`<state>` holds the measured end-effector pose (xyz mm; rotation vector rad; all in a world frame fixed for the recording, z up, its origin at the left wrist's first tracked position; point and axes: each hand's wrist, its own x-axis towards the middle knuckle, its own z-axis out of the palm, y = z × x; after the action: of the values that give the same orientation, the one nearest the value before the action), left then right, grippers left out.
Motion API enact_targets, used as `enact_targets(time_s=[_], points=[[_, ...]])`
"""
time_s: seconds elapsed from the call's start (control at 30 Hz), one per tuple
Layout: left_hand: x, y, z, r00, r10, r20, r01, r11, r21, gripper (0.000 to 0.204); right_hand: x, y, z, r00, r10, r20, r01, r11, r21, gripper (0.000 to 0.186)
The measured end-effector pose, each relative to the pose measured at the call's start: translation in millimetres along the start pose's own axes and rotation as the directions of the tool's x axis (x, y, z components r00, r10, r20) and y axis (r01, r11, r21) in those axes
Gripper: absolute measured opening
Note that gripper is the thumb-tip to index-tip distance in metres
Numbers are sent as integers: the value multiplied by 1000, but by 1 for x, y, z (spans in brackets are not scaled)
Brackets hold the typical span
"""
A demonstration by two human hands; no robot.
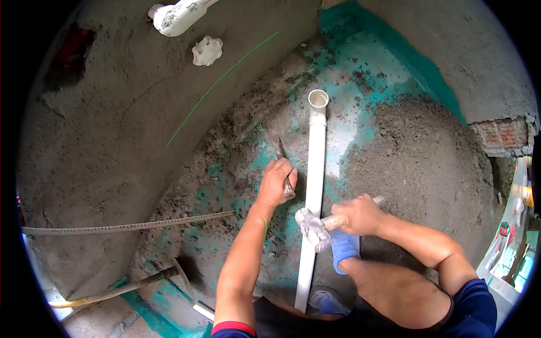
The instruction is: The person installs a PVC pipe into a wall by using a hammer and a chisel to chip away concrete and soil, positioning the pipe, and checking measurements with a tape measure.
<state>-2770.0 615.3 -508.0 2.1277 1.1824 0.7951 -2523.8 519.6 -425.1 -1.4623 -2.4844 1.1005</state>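
Observation:
My left hand [275,185] is closed around a chisel [280,149], its blade pointing away from me toward the rough, green-patched floor [269,222]. My right hand [360,215] grips the handle of a hammer with a mortar-caked head [314,230]. That head is over the white plastic pipe [316,169]; I cannot tell whether it touches it. The pipe runs away from me between my hands and ends in an elbow [318,100] with an open mouth. The chisel is left of the pipe.
Grey mortar [420,149] is heaped on the right. A long graduated strip [129,226] reaches in from the left, above a long-handled hoe [141,283]. Another white pipe fitting [177,18] sticks out at the upper left wall. Exposed brick [504,135] shows at right.

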Motion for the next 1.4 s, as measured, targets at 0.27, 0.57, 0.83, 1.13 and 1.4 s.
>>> enact_targets(time_s=[0.27,0.57,0.83,1.13,1.4], points=[[23,3,9,997,-55,-47,54,998,-10,15,22,-9,-15,944,-262,-201,258,965,-44,22],[16,-16,10,992,-87,-86,87,996,-13,13,-7,-12,-24,943,-228,-243,241,970,25,15],[-75,41,-2,995,-88,56,97,976,-193,9,23,92,-15,642,718,-270,-564,681,467,39],[-76,113,-4,986,-114,-125,88,976,-200,10,43,35,-34,906,424,-3,-345,741,576,48],[-19,61,41,981,-131,142,109,983,149,62,45,52,1,663,657,359,-251,-257,933,29]])
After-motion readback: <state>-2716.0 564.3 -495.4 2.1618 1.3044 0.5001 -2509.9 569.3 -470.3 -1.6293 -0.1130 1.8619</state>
